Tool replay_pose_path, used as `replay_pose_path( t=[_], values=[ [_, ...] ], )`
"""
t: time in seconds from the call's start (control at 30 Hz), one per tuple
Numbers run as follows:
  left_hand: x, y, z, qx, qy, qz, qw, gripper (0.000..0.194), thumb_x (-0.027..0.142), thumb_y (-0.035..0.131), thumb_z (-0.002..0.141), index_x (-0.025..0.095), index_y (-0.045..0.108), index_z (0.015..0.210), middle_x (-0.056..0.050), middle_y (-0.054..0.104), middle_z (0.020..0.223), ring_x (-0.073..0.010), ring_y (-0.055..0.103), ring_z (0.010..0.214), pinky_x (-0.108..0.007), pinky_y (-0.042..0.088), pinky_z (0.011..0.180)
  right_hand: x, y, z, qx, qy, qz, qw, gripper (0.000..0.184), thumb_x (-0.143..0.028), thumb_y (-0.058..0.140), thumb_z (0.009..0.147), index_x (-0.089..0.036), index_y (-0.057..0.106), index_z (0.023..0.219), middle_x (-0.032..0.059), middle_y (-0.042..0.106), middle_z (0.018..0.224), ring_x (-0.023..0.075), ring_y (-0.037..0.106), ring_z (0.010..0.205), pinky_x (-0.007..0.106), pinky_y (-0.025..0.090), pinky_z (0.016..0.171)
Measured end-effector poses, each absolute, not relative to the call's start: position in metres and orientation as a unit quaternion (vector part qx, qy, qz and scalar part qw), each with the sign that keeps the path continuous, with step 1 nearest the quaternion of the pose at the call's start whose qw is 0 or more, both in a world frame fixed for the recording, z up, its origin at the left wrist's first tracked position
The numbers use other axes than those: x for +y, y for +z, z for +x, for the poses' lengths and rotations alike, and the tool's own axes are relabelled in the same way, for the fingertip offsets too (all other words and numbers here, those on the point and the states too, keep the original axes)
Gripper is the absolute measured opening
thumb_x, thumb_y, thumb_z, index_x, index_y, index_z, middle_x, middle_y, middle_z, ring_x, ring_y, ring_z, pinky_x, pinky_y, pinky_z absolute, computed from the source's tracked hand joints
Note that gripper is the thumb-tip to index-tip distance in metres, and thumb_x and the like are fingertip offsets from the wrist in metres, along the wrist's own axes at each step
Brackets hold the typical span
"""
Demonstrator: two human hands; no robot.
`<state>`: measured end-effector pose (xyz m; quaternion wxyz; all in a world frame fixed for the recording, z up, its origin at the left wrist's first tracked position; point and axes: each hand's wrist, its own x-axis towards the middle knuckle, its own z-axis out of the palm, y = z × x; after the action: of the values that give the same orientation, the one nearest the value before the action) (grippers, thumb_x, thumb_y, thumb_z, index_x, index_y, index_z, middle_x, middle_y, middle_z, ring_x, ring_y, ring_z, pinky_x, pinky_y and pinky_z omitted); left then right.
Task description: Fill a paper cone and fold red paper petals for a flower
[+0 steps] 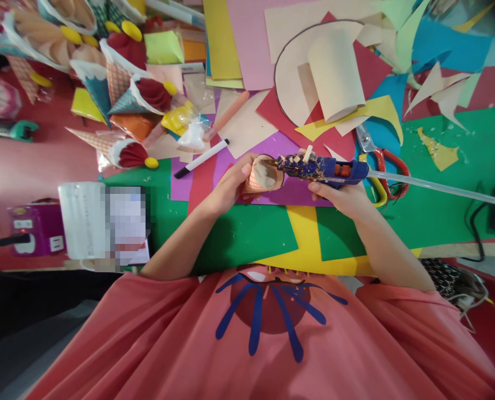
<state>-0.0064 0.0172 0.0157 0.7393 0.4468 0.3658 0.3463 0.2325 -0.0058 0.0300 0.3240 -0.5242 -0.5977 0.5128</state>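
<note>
My left hand [233, 186] is wrapped round a small paper cone [253, 186] with an orange checked pattern. The cone's round mouth faces the right, and pale crumpled stuffing [265, 173] shows inside it. In my right hand [341, 195] is a blue hot glue gun [334, 168], its front crusted with old glue. The gun's nozzle points left and meets or nearly meets the cone's rim; I cannot tell if they touch. A long clear glue stick [439, 190] runs out of the gun's back to the right. My fingers on the gun's handle are partly hidden.
Finished paper cones [124, 83] with yellow tips crowd the upper left. Scissors [386, 172] lie behind the gun. A cream paper cylinder on a disc [336, 72], a marker [201, 158] and coloured sheets [230, 239] cover the table. A phone [127, 222] and purple power socket [36, 229] sit left.
</note>
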Motion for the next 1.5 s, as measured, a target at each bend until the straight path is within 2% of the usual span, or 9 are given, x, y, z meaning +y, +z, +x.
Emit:
replay_pose_path(
  t=[0.27, 0.53, 0.8, 0.97, 1.1, 1.2, 1.3, 1.37, 1.5],
  values=[
    [0.015, 0.014, -0.008, 0.386, 0.335, 0.454, 0.729, 0.051, 0.068, 0.055, 0.079, 0.020, 0.057, 0.098, 0.004, 0.053, 0.059, -0.0076, 0.044, 0.037, -0.020, 0.035, 0.034, -0.005, 0.033, 0.229, -0.565, 0.545, -0.524, 0.330, 0.047, -0.068, 0.071, 0.066, -0.023, 0.064, 0.078, -0.0032, 0.059, 0.055, 0.0138, 0.056, 0.049, 0.029, 0.050, 0.048],
    [0.015, 0.012, -0.009, 0.396, 0.322, 0.479, 0.714, 0.057, 0.073, 0.051, 0.079, 0.021, 0.059, 0.100, 0.004, 0.052, 0.058, -0.0082, 0.045, 0.038, -0.020, 0.035, 0.036, -0.007, 0.032, 0.228, -0.517, 0.582, -0.526, 0.342, 0.050, -0.063, 0.079, 0.060, -0.023, 0.061, 0.085, -0.0020, 0.064, 0.068, 0.0129, 0.058, 0.052, 0.029, 0.054, 0.050],
    [0.017, 0.010, -0.010, 0.394, 0.344, 0.502, 0.689, 0.052, 0.068, 0.052, 0.083, 0.020, 0.061, 0.098, 0.001, 0.057, 0.063, -0.0076, 0.045, 0.041, -0.020, 0.034, 0.037, -0.005, 0.037, 0.234, -0.578, 0.550, -0.503, 0.332, 0.049, -0.062, 0.078, 0.062, -0.023, 0.064, 0.089, 0.0006, 0.067, 0.077, 0.0172, 0.065, 0.067, 0.033, 0.059, 0.063],
    [0.020, 0.007, -0.014, 0.388, 0.388, 0.520, 0.655, 0.057, 0.072, 0.047, 0.081, 0.019, 0.064, 0.095, 0.000, 0.053, 0.061, -0.0090, 0.041, 0.045, -0.023, 0.031, 0.042, -0.003, 0.038, 0.246, -0.554, 0.516, -0.552, 0.348, 0.048, -0.060, 0.080, 0.060, -0.023, 0.065, 0.087, 0.0001, 0.068, 0.073, 0.0174, 0.063, 0.060, 0.036, 0.058, 0.059],
    [0.020, 0.008, -0.016, 0.381, 0.393, 0.568, 0.615, 0.066, 0.073, 0.065, 0.067, 0.018, 0.062, 0.104, -0.003, 0.061, 0.079, -0.0135, 0.055, 0.065, -0.025, 0.044, 0.058, 0.000, 0.041, 0.256, -0.530, 0.494, -0.577, 0.376, 0.037, -0.054, 0.078, 0.066, -0.021, 0.065, 0.073, 0.0004, 0.065, 0.062, 0.0154, 0.059, 0.052, 0.032, 0.052, 0.050],
    [0.019, 0.010, -0.015, 0.382, 0.379, 0.609, 0.583, 0.064, 0.060, 0.076, 0.065, 0.018, 0.059, 0.110, -0.006, 0.064, 0.098, -0.0189, 0.061, 0.089, -0.029, 0.049, 0.077, -0.002, 0.046, 0.265, -0.498, 0.503, -0.571, 0.416, 0.030, -0.047, 0.076, 0.072, -0.018, 0.068, 0.077, 0.0026, 0.065, 0.058, 0.0140, 0.056, 0.045, 0.029, 0.044, 0.042],
    [0.018, 0.008, -0.015, 0.367, 0.386, 0.650, 0.542, 0.061, 0.051, 0.079, 0.066, 0.020, 0.056, 0.113, -0.007, 0.063, 0.107, -0.0203, 0.061, 0.099, -0.033, 0.050, 0.086, -0.011, 0.052, 0.278, -0.482, 0.486, -0.572, 0.452, 0.026, -0.043, 0.072, 0.076, -0.018, 0.071, 0.082, 0.0041, 0.065, 0.059, 0.0135, 0.056, 0.045, 0.029, 0.040, 0.040],
    [0.017, 0.006, -0.015, 0.350, 0.398, 0.676, 0.511, 0.060, 0.046, 0.080, 0.067, 0.021, 0.053, 0.114, -0.007, 0.061, 0.110, -0.0201, 0.060, 0.103, -0.034, 0.050, 0.089, -0.019, 0.054, 0.292, -0.443, 0.451, -0.612, 0.475, 0.024, -0.040, 0.078, 0.069, -0.020, 0.068, 0.077, 0.0055, 0.067, 0.068, 0.0124, 0.054, 0.042, 0.031, 0.038, 0.037],
    [0.014, 0.006, -0.015, 0.341, 0.397, 0.698, 0.488, 0.056, 0.038, 0.081, 0.068, 0.021, 0.051, 0.113, -0.007, 0.060, 0.110, -0.0192, 0.061, 0.102, -0.034, 0.051, 0.088, -0.034, 0.051, 0.330, -0.311, 0.345, -0.756, 0.462, 0.032, -0.028, 0.088, 0.042, -0.025, 0.057, 0.051, -0.0013, 0.049, 0.042, 0.0152, 0.048, 0.032, 0.033, 0.035, 0.032]
  ],
)
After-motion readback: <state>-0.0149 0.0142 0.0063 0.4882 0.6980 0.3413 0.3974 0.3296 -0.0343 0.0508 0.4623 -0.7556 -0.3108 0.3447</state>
